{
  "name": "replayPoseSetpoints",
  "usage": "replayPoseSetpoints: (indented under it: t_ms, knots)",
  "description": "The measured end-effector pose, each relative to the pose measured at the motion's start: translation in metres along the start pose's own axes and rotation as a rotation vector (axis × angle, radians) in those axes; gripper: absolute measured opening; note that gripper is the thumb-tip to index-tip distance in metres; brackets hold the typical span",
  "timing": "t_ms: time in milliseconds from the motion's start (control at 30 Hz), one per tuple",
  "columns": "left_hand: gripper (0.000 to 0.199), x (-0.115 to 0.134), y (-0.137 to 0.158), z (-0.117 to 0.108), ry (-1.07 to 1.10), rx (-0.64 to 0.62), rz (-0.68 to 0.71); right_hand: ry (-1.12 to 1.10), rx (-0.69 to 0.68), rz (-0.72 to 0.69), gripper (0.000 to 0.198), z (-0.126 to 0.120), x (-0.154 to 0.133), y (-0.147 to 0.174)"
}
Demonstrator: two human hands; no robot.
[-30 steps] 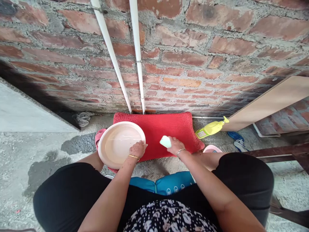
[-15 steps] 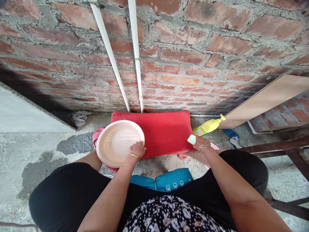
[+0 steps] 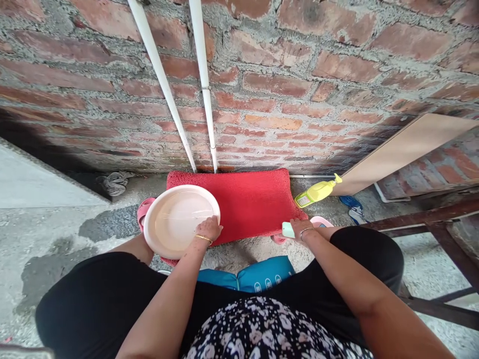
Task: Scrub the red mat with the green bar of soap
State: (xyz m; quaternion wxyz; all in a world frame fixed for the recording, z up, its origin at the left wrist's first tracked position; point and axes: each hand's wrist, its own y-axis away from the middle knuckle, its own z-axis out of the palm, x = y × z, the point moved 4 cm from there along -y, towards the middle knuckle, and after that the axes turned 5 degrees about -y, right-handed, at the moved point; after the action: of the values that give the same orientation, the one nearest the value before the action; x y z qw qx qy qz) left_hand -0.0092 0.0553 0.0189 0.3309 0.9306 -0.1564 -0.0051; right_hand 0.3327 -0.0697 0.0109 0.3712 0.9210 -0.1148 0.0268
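My left hand point(image 3: 208, 228), with a gold bangle at its wrist, is closed on the right rim of a pale pink basin point(image 3: 149, 224). Clear water stands in the basin, which sits on the left end of a red mat point(image 3: 254, 199). My right hand point(image 3: 299, 228), wearing a silver bangle, is closed around a pale mint-green, block-like object point(image 3: 287, 229) at the mat's front right edge. Its far part is hidden under my fingers, and its kind is not clear. Just beyond that hand, a yellow pump bottle point(image 3: 317, 192) lies tilted at the mat's right end.
A brick wall point(image 3: 262, 104) with two white pipes point(image 3: 204, 89) rises behind the mat. Part of a pink container point(image 3: 320, 221) shows beside my right wrist. A blue bag point(image 3: 265, 273) lies between my legs. A board point(image 3: 404, 149) leans at right, above a dark frame point(image 3: 445, 234).
My right hand has moved down and slightly left with the mint-green object, which has turned to show a thicker side. My left hand stays on the basin rim. The view has shifted slightly.
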Motion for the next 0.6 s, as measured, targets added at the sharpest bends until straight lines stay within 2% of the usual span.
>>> replayPoseSetpoints:
  t_ms: [67,100,167,300,367,467,600]
  knots:
    - [0.040,0.001,-0.001,0.000,0.002,-0.001,0.001,-0.005,0.004,0.039,0.057,-0.007,0.008,0.004]
    - [0.040,0.001,-0.001,0.000,0.002,-0.001,0.003,-0.011,0.020,0.029,0.058,-0.011,0.002,0.005]
    - [0.040,0.001,0.000,-0.001,0.000,0.000,0.006,-0.040,0.067,-0.034,0.057,-0.016,-0.025,0.006]
    - [0.041,0.000,0.002,-0.001,-0.002,0.003,0.001,-0.091,0.113,-0.214,0.055,-0.014,-0.101,0.001]
    - [0.041,-0.001,0.004,-0.002,0.002,-0.005,0.000,-0.098,0.096,-0.232,0.056,-0.010,-0.119,-0.002]
    - [0.042,-0.001,0.005,-0.003,0.012,-0.010,0.001,-0.084,0.045,-0.168,0.058,-0.003,-0.104,-0.004]
    - [0.042,0.000,0.004,-0.004,0.012,0.010,0.006,-0.003,0.001,-0.013,0.051,-0.006,-0.050,0.003]
